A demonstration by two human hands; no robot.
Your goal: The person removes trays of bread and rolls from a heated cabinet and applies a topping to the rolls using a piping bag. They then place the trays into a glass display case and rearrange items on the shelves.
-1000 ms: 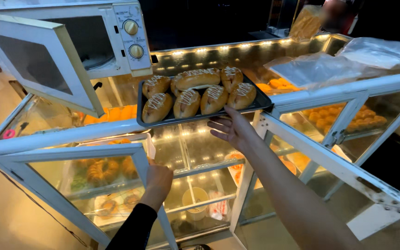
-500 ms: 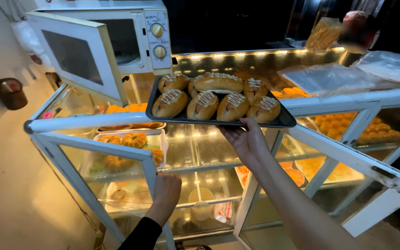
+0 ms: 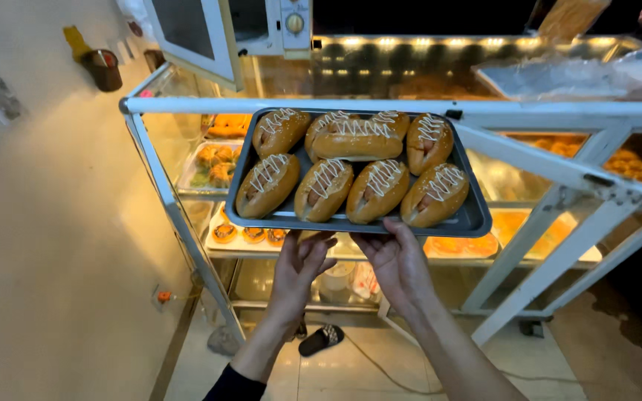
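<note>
The tall white-framed glass display cabinet point(image 3: 187, 245) fills the view, its lit shelves carrying pastries, and its white-framed glass door point(image 3: 559, 174) swung open to the right of the tray; in front of the cabinet's upper shelf sits the rectangular grey metal baking tray point(image 3: 477, 219), held level and loaded with eight glossy brown hot-dog buns striped with white sauce point(image 3: 358, 167), four in the far row and four in the near row; above the tray, on the cabinet's top, stands a white microwave oven point(image 3: 291, 26) with its door hanging open to the left; below the tray, the left hand point(image 3: 299, 271) reaches up under its near edge, fingers point(image 3: 312, 249) spread and pressed against the underside; just right of it the right hand point(image 3: 399, 267) grips the same near edge, fingers point(image 3: 403, 230) curled onto the rim; far below the tray, a black slipper point(image 3: 321, 340) lies on the pale tiled floor point(image 3: 351, 371).
</note>
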